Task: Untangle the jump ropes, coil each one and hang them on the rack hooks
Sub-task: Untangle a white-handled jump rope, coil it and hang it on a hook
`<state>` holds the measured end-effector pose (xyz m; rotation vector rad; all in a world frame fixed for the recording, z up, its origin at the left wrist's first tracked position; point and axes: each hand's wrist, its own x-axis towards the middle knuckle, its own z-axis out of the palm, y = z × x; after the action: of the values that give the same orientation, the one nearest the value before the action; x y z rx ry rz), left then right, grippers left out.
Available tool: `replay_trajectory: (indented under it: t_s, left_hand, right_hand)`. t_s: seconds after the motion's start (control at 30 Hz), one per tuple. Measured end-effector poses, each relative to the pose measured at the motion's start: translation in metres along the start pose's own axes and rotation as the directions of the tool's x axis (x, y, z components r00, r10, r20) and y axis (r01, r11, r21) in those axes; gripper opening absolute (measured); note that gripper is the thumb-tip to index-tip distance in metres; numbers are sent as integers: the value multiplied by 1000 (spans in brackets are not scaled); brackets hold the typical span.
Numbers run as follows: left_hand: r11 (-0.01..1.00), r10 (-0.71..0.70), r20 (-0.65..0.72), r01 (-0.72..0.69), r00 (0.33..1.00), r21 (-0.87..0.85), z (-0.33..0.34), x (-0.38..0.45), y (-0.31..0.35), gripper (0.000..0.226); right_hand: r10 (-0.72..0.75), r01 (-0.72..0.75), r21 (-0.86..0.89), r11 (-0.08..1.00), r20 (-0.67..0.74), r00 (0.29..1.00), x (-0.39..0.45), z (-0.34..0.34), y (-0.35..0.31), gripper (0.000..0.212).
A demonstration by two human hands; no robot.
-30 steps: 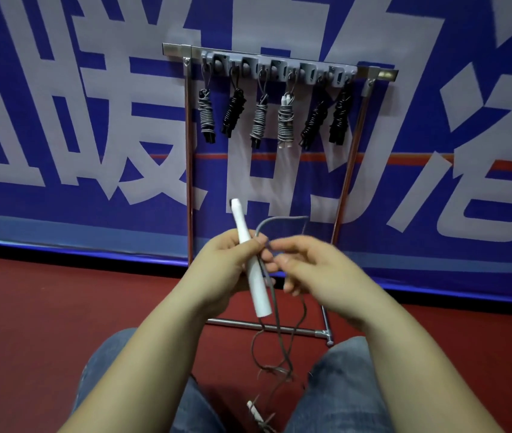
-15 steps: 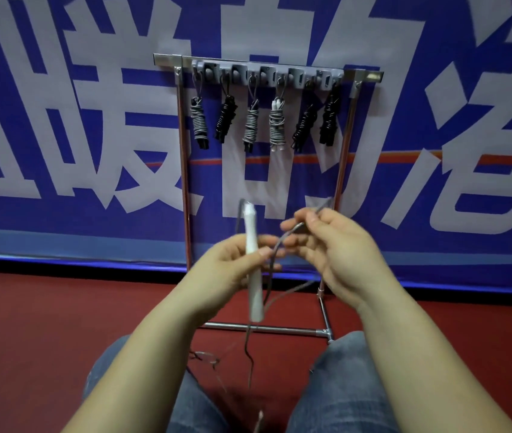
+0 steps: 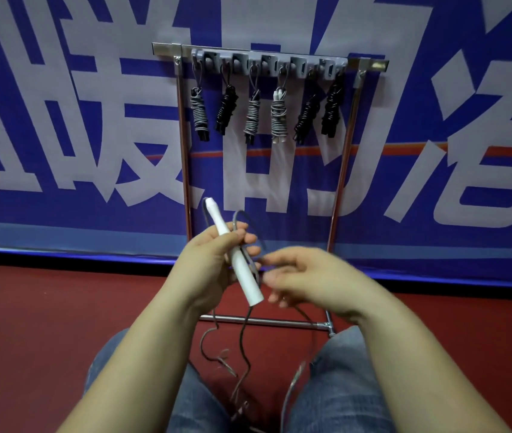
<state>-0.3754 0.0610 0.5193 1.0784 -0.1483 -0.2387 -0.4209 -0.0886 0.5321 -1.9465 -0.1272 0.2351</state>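
Observation:
My left hand (image 3: 214,260) grips a white jump-rope handle (image 3: 236,260), tilted with its tip up and to the left. Its grey cord (image 3: 242,342) loops over the handle and hangs down between my knees to the floor. My right hand (image 3: 307,276) is just right of the handle, blurred, with fingertips at the cord beside it; I cannot make out whether they pinch it. Ahead stands the metal rack (image 3: 184,170), whose hook bar (image 3: 267,62) carries several coiled ropes, grey (image 3: 199,112) and black (image 3: 331,107).
A blue banner with large pale characters (image 3: 61,120) covers the wall behind the rack. The floor is dark red (image 3: 45,323). The rack's lower crossbar (image 3: 273,321) lies just beyond my knees, in jeans (image 3: 336,385).
My right hand has dropped from above the handle to beside its lower half, carrying the cord round it. The handle has tilted leftward. More cord now lies looped by my knees.

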Motion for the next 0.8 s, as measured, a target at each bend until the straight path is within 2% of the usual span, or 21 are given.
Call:
replay_trajectory:
  t_s: [0.07,0.1,0.27,0.37,0.43,0.5,0.53,0.6,0.67,0.8]
  left_hand:
    - [999,11,2,-11,1000,-44,0,0,2,13]
    - [998,16,1,-16,1000,-64,0,0,2,11]
    - [990,25,4,-24,1000,-136,-1,-1,5,12]
    - [998,61,36,-61,997,-16,-4,0,4,14]
    - [980,81,80,-94,994,178,-5,-1,0,19]
    - [920,56,166,-115,985,375,-3,-4,-5,20]
    - [898,28,215,-120,976,424,-1,-6,-8,20]
    - [895,-32,294,-104,955,434,4,-10,-10,19]
    - [920,-66,326,-69,943,387,6,-12,-11,17]
    - [921,-82,329,-54,941,385,3,-12,-7,15]
  right_hand:
    - [-11,21,-208,978,46,999,1,8,3,10]
    - [-27,33,-248,968,27,999,2,9,4,15]
    - [-121,100,-255,962,-67,990,8,14,7,22]
    - [-194,185,-62,981,-208,959,9,12,4,26]
    - [-185,266,229,936,-320,929,8,6,-5,28]
    - [-143,348,560,752,-377,915,6,-1,-12,30]
    - [-130,385,659,646,-402,906,5,-5,-16,31]
    - [-120,458,729,508,-467,876,4,-10,-21,32]
    - [-104,523,726,446,-539,836,5,-16,-23,32]
    - [-85,587,649,484,-633,770,6,-23,-21,30]
